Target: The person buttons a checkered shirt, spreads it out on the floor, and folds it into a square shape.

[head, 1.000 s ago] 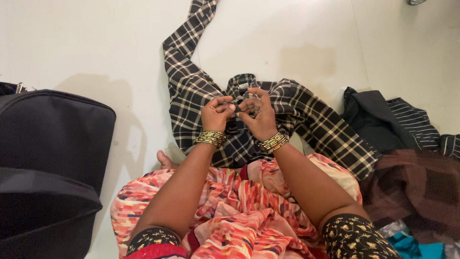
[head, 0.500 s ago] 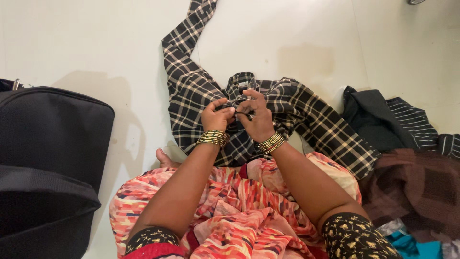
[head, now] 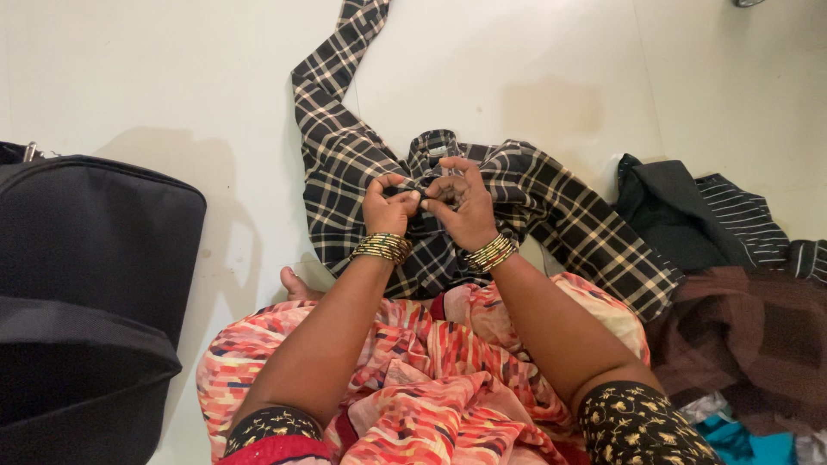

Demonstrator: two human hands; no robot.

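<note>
Counts: 1 plaid shirt (head: 551, 207), 2 hands, 2 sets of gold bangles, 1 black suitcase (head: 86, 284), 1 clothes pile at right w/ approx 4 pieces.

Plaid shirt, black w/ cream checks, lies spread on the white floor (head: 129, 77) straight in front of the person, collar up top-centre, one sleeve stretched away toward top of view, other sleeve running down to the right.

Left hand (head: 389, 205) and right hand (head: 465, 205) meet over the shirt front just below the collar. Fingers of both curled together, tips pinched on the shirt's front edge; thumbs and forefingers nearly touching each other. Exact bit clamped (button or placket) too small to tell. Bangles on left wrist (head: 384, 248) and right wrist (head: 491, 253).

Labels: small pale tag (head: 441, 151) inside the collar, rectangular, light grey-white; print not readable.

Around: suitcase at left edge, soft-sided, well apart from the shirt. Pile at right: dark garment (head: 663, 215) touching the shirt's right sleeve, striped dark piece (head: 749, 215) beside it, brown checked cloth (head: 741, 344) below, teal cloth (head: 741, 443) at bottom right corner. Person's lap covered by orange-pink patterned fabric (head: 431, 379), overlapping the shirt's lower hem. Bare toes (head: 297, 284) show left of the lap. Forearms hide the shirt's lower middle.
</note>
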